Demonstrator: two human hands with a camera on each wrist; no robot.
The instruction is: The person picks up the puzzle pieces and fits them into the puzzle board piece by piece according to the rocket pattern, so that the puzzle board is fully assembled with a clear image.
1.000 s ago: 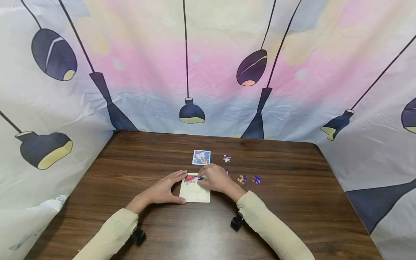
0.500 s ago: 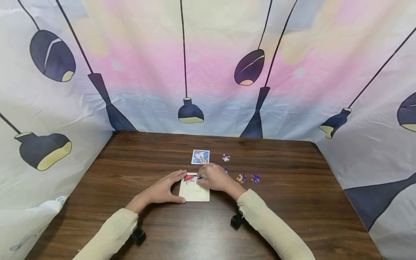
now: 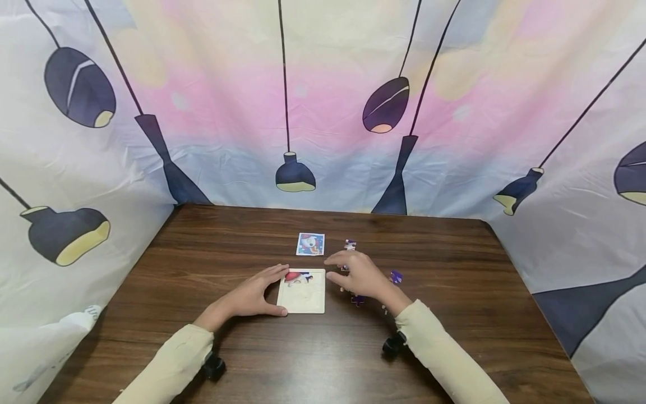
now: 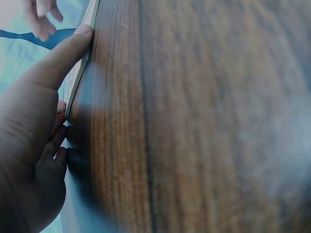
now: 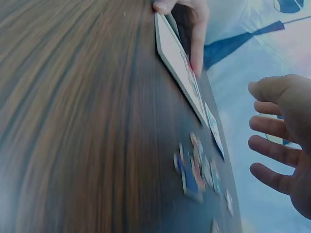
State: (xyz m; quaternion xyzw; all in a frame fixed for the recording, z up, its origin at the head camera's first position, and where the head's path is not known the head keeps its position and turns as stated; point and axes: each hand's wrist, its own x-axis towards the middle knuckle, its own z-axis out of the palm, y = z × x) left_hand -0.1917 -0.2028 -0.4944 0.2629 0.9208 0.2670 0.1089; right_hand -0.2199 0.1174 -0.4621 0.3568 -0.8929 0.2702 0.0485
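A square, cream puzzle tray (image 3: 303, 298) lies on the table, with a few picture pieces set along its top edge, red at the left. My left hand (image 3: 254, 292) holds its left side, thumb at the near corner and fingers at the far corner; the left wrist view shows the thumb (image 4: 73, 48) against the edge. Just right of the tray hovers my right hand (image 3: 360, 275), nothing in it, its fingers spread apart in the right wrist view. Beneath and around that hand lie loose jigsaw pieces (image 5: 192, 177), some hidden by it in the head view.
Behind the tray lies a small picture card (image 3: 310, 244) of a white-faced character. One jigsaw piece (image 3: 350, 244) sits right of the card, another purple piece (image 3: 396, 277) farther right. A printed cloth (image 3: 242, 174) hangs behind the dark wooden table (image 3: 227, 235).
My right hand has lifted off the tray's top pieces and moved right, its fingers opening. A dark and white piece now shows where it was. My left hand stays on the tray.
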